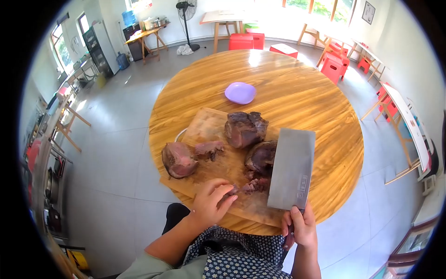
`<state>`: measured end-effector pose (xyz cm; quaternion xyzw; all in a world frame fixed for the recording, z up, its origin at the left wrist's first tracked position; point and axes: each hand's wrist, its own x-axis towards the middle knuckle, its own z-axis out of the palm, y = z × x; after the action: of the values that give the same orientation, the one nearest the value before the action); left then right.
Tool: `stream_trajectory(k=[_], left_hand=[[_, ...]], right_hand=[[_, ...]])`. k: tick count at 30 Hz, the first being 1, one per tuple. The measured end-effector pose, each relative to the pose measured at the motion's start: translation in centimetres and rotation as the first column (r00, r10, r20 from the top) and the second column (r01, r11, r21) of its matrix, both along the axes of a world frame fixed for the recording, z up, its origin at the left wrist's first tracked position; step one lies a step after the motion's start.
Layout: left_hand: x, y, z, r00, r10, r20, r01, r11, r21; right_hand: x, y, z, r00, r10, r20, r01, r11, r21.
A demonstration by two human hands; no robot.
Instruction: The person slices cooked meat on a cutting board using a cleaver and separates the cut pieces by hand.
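Room: bright, with a gray floor (114,158), red stools (331,68) by side tables along the far right, and a standing fan (186,13) near the back wall.
Round table (320,111): wood-grained and glossy; a purple plate (240,93) sits on its far half.
Cutting board (203,124): wooden, lying on the near part of the table, partly covered by meat.
Far meat chunk (245,131): large and dark, towards the board's far right.
Left meat chunk (180,160): at the board's left edge, a pinkish face showing; a smaller meat piece (209,149) lies just right of it.
Right meat chunk (259,157): dark, nearer than the far one, its right side hidden by the blade; chopped bits (255,185) lie below it.
Left hand (210,204): low over the board's near side, fingers bent, thumb a little apart; a meat scrap (233,189) shows at the fingertips, but whether it is gripped I cannot tell.
Right hand (303,227): fingers closed around the handle of a cleaver (292,162), its broad blade facing up.
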<state>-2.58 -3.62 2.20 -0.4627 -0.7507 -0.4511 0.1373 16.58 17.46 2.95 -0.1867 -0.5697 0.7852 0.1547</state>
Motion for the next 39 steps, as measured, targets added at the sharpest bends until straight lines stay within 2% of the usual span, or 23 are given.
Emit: stream_trajectory(k=[2, 3, 4, 5, 6, 8, 10, 12, 15, 19, 22, 27, 28, 30, 39], left_hand=[[-0.2, -0.1, -0.1, 0.999, -0.023, -0.027, 0.022, 1.000, -0.010], [-0.5, 0.0, -0.3, 0.998, -0.041, -0.049, 0.041, 0.999, -0.001], [-0.6, 0.1, -0.4, 0.996, -0.064, -0.068, 0.065, 0.998, 0.006], [-0.5, 0.1, -0.5, 0.996, -0.073, -0.060, 0.073, 0.997, 0.003], [-0.4, 0.1, -0.6, 0.998, -0.052, -0.040, 0.053, 0.999, 0.014], [-0.4, 0.3, -0.9, 0.999, -0.026, -0.020, 0.027, 0.999, 0.028], [-0.3, 0.3, -1.1, 0.995, -0.007, -0.098, 0.011, 0.999, 0.043], [-0.5, 0.3, -1.5, 0.997, -0.014, -0.080, 0.017, 0.999, 0.043], [-0.6, 0.4, -0.9, 0.997, -0.031, -0.075, 0.034, 0.999, 0.032], [-0.7, 0.3, -0.9, 0.997, -0.037, -0.071, 0.037, 0.999, 0.007], [-1.0, 0.2, -1.3, 0.997, -0.061, -0.054, 0.060, 0.998, -0.017], [-0.9, 0.0, -1.5, 0.998, -0.052, -0.038, 0.049, 0.996, -0.069], [-0.7, 0.0, -1.6, 0.999, -0.043, -0.032, 0.040, 0.997, -0.070], [-0.9, 0.0, -1.5, 0.998, -0.050, -0.041, 0.046, 0.995, -0.089], [-1.1, 0.3, -1.0, 0.997, -0.071, -0.027, 0.069, 0.995, -0.072]], right_hand=[[0.7, -0.5, 2.6, 0.992, 0.043, 0.116, -0.062, 0.983, 0.172], [0.8, -0.8, 4.3, 0.992, 0.042, 0.117, -0.061, 0.984, 0.169], [0.7, -1.2, 6.5, 0.966, 0.046, 0.254, -0.156, 0.889, 0.431], [0.9, -1.5, 8.0, 0.922, 0.007, 0.388, -0.274, 0.719, 0.638], [1.0, -1.5, 8.4, 0.921, 0.002, 0.389, -0.271, 0.721, 0.638], [0.9, -1.4, 9.1, 0.894, 0.065, 0.443, -0.433, 0.377, 0.819], [0.5, -2.1, 10.5, 0.858, 0.038, 0.512, -0.491, 0.355, 0.796], [0.4, -2.2, 10.5, 0.851, 0.084, 0.519, -0.525, 0.201, 0.827], [-0.1, -2.5, 11.3, 0.833, 0.098, 0.545, -0.553, 0.195, 0.810], [0.3, -2.3, 11.0, 0.835, 0.117, 0.537, -0.548, 0.261, 0.795], [-0.1, -2.1, 11.5, 0.779, 0.123, 0.615, -0.621, 0.294, 0.727], [-0.6, -1.9, 12.0, 0.737, 0.193, 0.648, -0.676, 0.206, 0.707], [-0.4, -1.8, 12.0, 0.730, 0.198, 0.654, -0.683, 0.215, 0.698], [-0.3, -1.6, 11.8, 0.743, 0.205, 0.637, -0.666, 0.320, 0.674], [-0.1, -1.1, 13.1, 0.687, 0.232, 0.688, -0.717, 0.369, 0.592]])
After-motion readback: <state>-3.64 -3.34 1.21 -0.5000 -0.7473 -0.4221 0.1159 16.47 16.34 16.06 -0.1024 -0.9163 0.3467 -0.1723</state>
